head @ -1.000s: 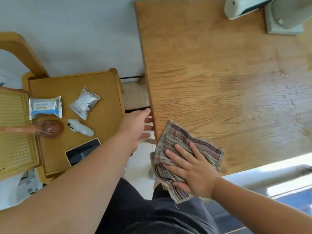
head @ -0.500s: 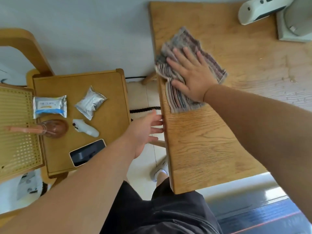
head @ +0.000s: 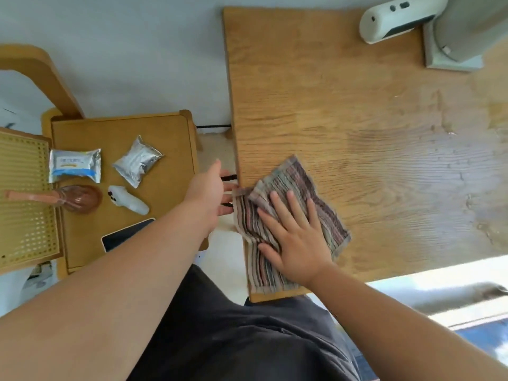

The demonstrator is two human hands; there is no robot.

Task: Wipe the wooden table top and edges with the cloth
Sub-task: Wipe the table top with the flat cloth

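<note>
Right hand (head: pixel 298 244) lies flat with fingers spread wide, palm down on the striped cloth (head: pixel 286 215), pressing it onto the wooden counter (head: pixel 343 111). It grips nothing; it simply pins the cloth under the open palm. The cloth sits at about 7 o'clock on the counter top, near the corner closest to the person, and its left side hangs over the counter's left edge. Toward 3 o'clock of the cloth the wood looks darker and streaked, with small wet-looking spots.

Left hand (head: pixel 211 196) reaches forward at 9 o'clock of the cloth, fingers loosely extended and open, their tips at the counter's left edge just beside the hanging part of the cloth. Whether they actually touch the edge or the cloth cannot be told.

At 1 o'clock on the counter a white device (head: pixel 395 19) lies beside a grey stand (head: pixel 453 37).

Well to the left, at 9 o'clock, a lower wooden side table (head: pixel 165 210) carries a blue-and-white packet (head: pixel 74 165), a silver foil pouch (head: pixel 137 160), a small white controller (head: pixel 127 200), a dark phone (head: pixel 125 237) and a brown brush (head: pixel 79 199) whose handle runs left over a woven cane panel (head: pixel 24 199).
</note>
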